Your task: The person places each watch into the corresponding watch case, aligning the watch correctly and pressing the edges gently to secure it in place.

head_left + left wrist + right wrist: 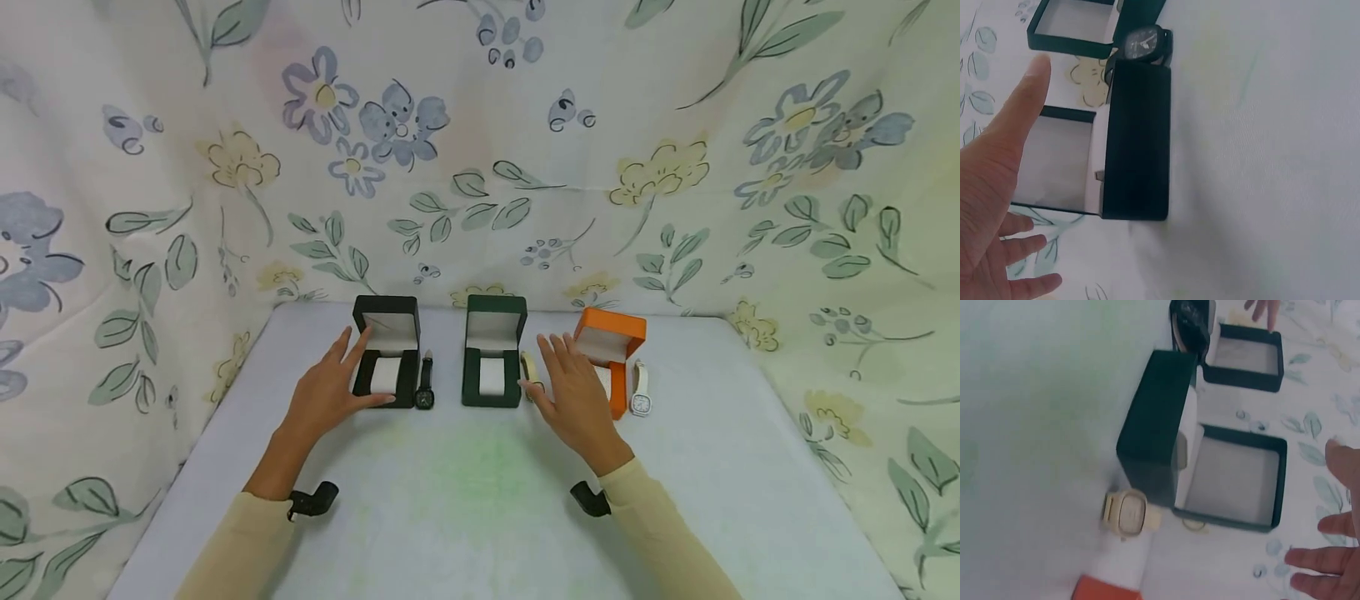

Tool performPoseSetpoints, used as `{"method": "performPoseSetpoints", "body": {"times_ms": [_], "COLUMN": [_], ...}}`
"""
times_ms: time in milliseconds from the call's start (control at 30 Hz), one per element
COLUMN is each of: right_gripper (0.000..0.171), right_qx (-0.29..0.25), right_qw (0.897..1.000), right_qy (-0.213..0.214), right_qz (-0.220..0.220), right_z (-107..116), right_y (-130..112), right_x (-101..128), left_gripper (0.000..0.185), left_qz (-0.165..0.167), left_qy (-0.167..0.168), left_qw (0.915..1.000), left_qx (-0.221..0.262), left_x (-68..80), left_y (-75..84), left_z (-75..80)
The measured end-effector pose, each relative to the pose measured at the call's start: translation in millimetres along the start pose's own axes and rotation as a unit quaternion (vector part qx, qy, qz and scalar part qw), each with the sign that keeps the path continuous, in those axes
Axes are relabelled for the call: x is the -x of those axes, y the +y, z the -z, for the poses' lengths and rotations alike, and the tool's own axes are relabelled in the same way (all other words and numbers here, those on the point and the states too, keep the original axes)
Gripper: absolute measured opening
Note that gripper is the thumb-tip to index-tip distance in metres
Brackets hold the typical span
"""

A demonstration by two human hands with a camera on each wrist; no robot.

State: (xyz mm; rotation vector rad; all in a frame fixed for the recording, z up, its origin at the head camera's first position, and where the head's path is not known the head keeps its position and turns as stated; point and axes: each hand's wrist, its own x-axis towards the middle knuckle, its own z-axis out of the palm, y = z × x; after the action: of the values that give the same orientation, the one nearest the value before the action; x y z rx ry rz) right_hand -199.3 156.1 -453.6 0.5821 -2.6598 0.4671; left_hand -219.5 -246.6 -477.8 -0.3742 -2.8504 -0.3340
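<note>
My left hand (321,400) is held over the front left of an open black watch box (408,379), fingers and thumb spread. In the left wrist view, nothing is in that hand. Beside this box lies a black watch (424,393). My right hand (579,396) hovers with extended fingers between an open green watch box (491,401) and an open orange watch box (618,388), partly covering the orange one. A cream-yellow watch (528,367) lies by the green box, partly behind the right thumb. To the right of the orange box lies a white watch (641,398).
All the boxes stand in a row near the back of a white-covered table (465,517), lids raised, pale cushions inside. A floral curtain (480,125) hangs behind and at both sides. Black wrist cameras (318,498) are strapped at both sleeves.
</note>
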Motion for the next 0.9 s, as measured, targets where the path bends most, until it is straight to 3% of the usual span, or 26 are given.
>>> {"method": "performPoseSetpoints", "body": {"times_ms": [167,500,700,900], "right_gripper": [0.067,0.048,0.041,0.036], "right_qx": [-0.056,-0.123,-0.11,-0.102], "right_qw": [0.998,0.991,0.993,0.993], "right_qy": [0.001,-0.04,-0.05,-0.044], "right_qz": [0.006,-0.017,-0.001,0.031], "right_z": [-11,-32,-45,-53], "right_y": [-13,-39,-51,-62], "right_x": [-10,-25,-29,-34], "left_gripper": [0.119,0.103,0.1,0.098], "left_qz": [0.006,0.013,0.025,0.02], "left_qy": [-0.013,-0.049,-0.078,-0.084], "left_qw": [0.9991,0.9945,0.9891,0.9873], "left_qx": [0.039,0.092,0.123,0.134], "left_x": [0.6,4.1,5.6,3.7], "left_y": [-9.0,-20.1,-25.4,-30.7], "left_z": [0.0,-1.1,-5.2,-5.3]}}
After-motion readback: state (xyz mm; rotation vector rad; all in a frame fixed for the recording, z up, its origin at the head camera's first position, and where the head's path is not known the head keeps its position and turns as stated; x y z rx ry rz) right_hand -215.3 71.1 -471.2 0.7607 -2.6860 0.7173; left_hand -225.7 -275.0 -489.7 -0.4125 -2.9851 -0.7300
